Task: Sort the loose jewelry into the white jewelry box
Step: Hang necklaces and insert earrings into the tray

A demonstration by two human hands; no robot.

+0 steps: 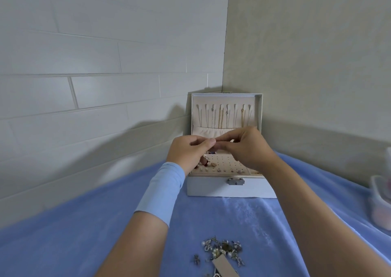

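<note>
The white jewelry box (pixel 211 189) stands open on the blue cloth, its lid upright with several necklaces (pixel 221 116) hanging inside. Its tray holds a perforated earring panel (pixel 224 163) with small earrings along the front row. My left hand (pixel 188 152) and my right hand (pixel 247 147) meet above the tray, fingertips pinched together on a tiny piece that is too small to make out. A pile of loose jewelry (pixel 222 250) lies on the cloth near me, between my forearms.
A small cardboard card (pixel 224 267) lies at the pile's near edge. Clear plastic containers (pixel 380 200) stand at the right edge. Walls close off the corner behind the box. The blue cloth (pixel 84 223) covers the whole surface.
</note>
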